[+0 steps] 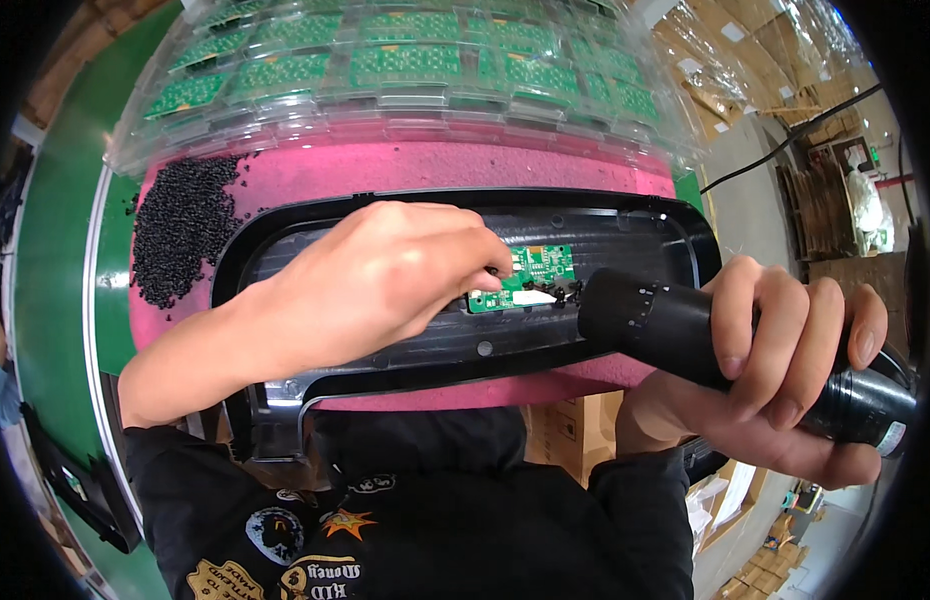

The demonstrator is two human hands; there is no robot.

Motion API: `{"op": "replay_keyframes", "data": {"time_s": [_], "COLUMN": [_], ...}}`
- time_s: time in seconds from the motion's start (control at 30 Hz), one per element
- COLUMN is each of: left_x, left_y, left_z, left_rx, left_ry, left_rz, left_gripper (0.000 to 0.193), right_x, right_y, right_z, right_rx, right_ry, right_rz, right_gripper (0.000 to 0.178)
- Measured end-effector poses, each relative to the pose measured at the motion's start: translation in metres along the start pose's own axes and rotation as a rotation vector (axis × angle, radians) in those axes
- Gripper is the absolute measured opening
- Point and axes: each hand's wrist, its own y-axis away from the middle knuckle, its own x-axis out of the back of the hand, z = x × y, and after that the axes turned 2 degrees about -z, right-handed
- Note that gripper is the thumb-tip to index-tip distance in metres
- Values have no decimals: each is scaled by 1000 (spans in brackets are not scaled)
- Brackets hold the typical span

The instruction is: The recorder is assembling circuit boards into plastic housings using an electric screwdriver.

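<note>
A green circuit board (550, 262) lies inside a long black plastic housing (625, 235). My left hand (395, 260) reaches over the board's left part, thumb and forefinger pinched on a small black screw that is mostly hidden. Several loose black screws (563, 294) sit at the board's near right edge, beside a white patch on it. My right hand (785, 350) is wrapped round a black electric screwdriver (655, 320). The screwdriver is tilted, with its head toward the board and just right of those screws.
Beyond the housing stand clear plastic trays (405, 100) stacked with green circuit boards. A heap of small black screws (185, 225) covers the left side of the pink mat (315, 160). A black cable (795, 135) runs at the right. Below the table is a cardboard box (575, 435).
</note>
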Motion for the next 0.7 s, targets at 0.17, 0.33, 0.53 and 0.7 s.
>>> {"op": "replay_keyframes", "data": {"time_s": [0.17,0.33,0.53,0.7], "left_x": [3,9,6,5], "left_y": [-1,-3,-1,1], "left_z": [3,8,-2,-3], "left_rx": [91,123,43,25], "left_ry": [-127,-191,-136,-163], "left_rz": [-78,-198,-265,-331], "left_gripper": [13,13,14,19], "right_x": [17,57,58,58], "right_y": [-2,-5,0,0], "right_z": [1,31,43,46], "right_rx": [-40,-159,-232,-220], "right_ry": [113,155,239,273], "right_rz": [5,-87,48,45], "right_gripper": [60,79,79,78]}}
